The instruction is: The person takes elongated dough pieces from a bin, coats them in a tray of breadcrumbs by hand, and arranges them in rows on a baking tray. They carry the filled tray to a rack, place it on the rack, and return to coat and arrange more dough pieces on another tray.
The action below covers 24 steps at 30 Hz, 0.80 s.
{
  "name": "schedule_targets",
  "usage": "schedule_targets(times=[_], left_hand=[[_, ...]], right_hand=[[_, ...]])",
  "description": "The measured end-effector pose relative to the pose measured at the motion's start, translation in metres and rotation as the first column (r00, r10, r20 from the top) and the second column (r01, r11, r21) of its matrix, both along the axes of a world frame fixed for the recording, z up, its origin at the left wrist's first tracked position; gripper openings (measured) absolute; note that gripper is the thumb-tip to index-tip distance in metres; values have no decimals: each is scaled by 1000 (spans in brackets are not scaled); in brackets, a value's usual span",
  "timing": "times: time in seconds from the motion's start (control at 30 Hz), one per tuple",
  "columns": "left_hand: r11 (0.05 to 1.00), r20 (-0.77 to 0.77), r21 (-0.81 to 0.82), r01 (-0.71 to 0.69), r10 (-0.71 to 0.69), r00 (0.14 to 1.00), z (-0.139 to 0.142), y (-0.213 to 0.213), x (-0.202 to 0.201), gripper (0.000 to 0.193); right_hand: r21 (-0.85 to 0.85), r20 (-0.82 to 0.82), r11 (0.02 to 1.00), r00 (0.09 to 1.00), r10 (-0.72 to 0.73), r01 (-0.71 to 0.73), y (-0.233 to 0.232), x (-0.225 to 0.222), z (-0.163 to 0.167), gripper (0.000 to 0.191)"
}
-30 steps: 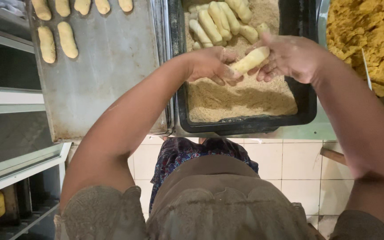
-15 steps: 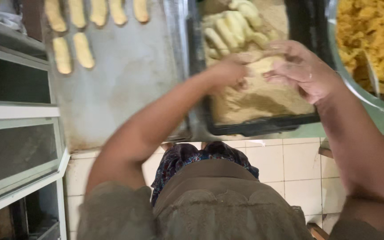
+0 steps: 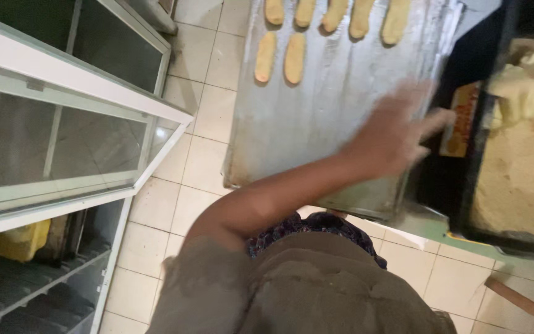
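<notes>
Fingers spread, my left hand [image 3: 397,133] hovers empty over the metal tray [image 3: 335,124] beside 7 dough sticks [image 3: 295,57]

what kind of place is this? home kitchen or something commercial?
Probably a small bakery or snack-making kitchen, not certain. A large metal baking sheet carries rows of shaped dough pieces, a dark tray holds breadcrumbs, and a glass-fronted cabinet stands beside it. The left hand hovers open over the sheet.

One label seen: a small upright rectangular label [image 3: 458,120], orange-yellow with dark print, on the near wall of the black tray [image 3: 440,179]. It sits just beyond the spread fingertips [image 3: 443,117] of the left hand [image 3: 390,136]. No packages, signs or screens.
</notes>
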<state>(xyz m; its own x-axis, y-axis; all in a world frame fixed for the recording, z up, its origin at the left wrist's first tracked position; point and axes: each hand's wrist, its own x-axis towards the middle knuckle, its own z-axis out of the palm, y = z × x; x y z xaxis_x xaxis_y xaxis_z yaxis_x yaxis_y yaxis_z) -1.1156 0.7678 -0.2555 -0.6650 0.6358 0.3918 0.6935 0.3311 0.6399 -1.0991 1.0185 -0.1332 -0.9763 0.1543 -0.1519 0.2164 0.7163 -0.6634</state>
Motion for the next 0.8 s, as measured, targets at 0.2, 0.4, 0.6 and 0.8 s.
schedule_targets(times=[0.2,0.4,0.6,0.8], left_hand=[[969,291,87,-231,197,936,-55,-114,-30,76],[968,203,7,-252,246,948,-66,-122,-40,64],[959,80,-182,-217,235,969,-64,-112,-47,57],[951,-49,-207,-229,224,973,-58,-110,-48,69]], right_hand=[[-196,223,901,877,425,-387,-134,-137,-38,55],[-295,361,846,768,530,-445,-175,-200,-103,51],[151,-58,886,891,450,-438,-186,-170,-124,47],[362,-464,901,792,397,-240,-181,-113,-149,40]])
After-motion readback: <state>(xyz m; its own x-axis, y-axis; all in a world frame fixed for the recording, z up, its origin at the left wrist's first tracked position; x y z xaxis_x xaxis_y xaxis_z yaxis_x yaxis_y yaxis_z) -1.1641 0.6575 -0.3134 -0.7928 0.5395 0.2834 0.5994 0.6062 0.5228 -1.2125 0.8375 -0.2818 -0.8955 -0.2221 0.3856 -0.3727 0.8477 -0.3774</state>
